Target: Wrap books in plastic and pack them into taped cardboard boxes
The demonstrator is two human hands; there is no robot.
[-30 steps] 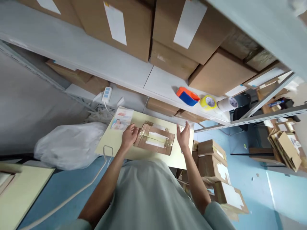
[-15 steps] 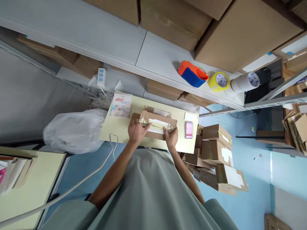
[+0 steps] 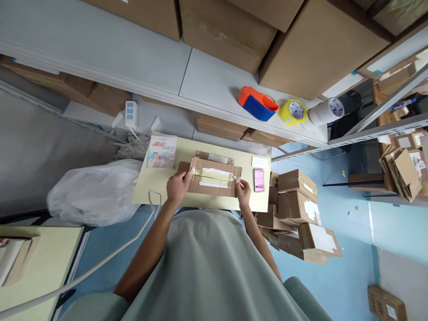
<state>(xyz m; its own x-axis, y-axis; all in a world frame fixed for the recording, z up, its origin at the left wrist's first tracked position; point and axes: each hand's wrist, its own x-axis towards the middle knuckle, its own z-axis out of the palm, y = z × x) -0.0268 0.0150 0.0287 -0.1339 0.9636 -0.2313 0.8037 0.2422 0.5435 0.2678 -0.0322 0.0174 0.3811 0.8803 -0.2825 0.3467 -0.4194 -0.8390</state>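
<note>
A brown cardboard box (image 3: 210, 189), flattened and carrying a white label and clear tape, lies on the pale yellow table (image 3: 155, 187) before me. My left hand (image 3: 178, 187) pinches its left edge near the tape. At the opposite end, my right hand (image 3: 243, 192) has thumb and finger closed on the box's right edge, by the tape end. Behind it sits another taped piece of cardboard (image 3: 230, 160). A phone (image 3: 258, 179) lies to the right of my right hand, and a printed leaflet (image 3: 162, 151) is at the table's back left.
A shelf (image 3: 210, 84) above the table holds large cartons, an orange-and-blue tape dispenser (image 3: 257, 103), yellow tape (image 3: 293, 112) and a white roll (image 3: 326, 110). Stacked boxes (image 3: 297, 207) stand on the floor at right. A plastic bag (image 3: 93, 191) and a hose (image 3: 110, 256) are at left.
The cardboard box has gone from partly folded to flatter on the table. My hands have moved apart to its outer edges, and the view has shifted slightly.
</note>
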